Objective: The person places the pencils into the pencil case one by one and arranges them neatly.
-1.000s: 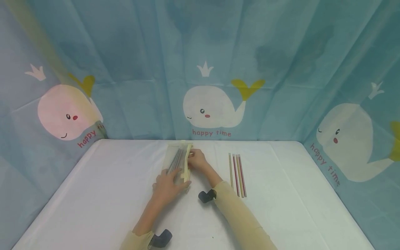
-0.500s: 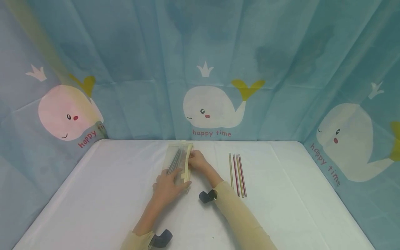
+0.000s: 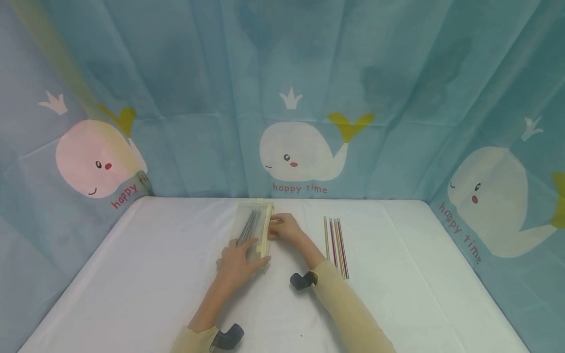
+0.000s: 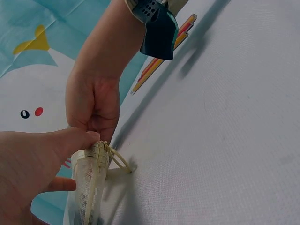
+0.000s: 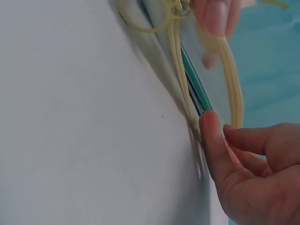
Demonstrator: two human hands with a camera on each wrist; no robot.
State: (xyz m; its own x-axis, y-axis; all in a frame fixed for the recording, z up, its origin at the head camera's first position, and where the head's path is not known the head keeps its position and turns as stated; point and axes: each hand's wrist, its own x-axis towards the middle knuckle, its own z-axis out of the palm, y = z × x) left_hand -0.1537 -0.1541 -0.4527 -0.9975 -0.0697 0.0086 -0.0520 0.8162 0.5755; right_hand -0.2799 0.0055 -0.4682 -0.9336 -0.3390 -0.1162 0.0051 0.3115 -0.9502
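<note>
While looking down at the white table [image 3: 410,274], see a see-through pouch [image 3: 260,228] close to its far edge, left of four loose pencils [image 3: 339,245]. Runs lengthwise from the far edge back toward the person, leaning slightly left at the near end. Faces right with a pale yellow edge band [image 3: 265,230]. Shows through its side a bundle of dark pencils [image 3: 247,229], pointing roughly the same way but slanting farther left at their near ends. Includes a teal one in the right wrist view, near a yellow cord loop [image 5: 140,30].

Gripped toward the near end by the left hand [image 3: 236,264]: clamped on the pouch, with thumb at the band side and fingers reaching across. Touched farther up the band by the right hand [image 3: 286,229]: bent at the fingers, with tips close together in the right wrist view; cannot tell whether pinching the band or only resting against it.

Alternating gold and red among the loose pencils, laid side by side, far to near, partly hidden behind the right sleeve [image 3: 348,309].
</note>
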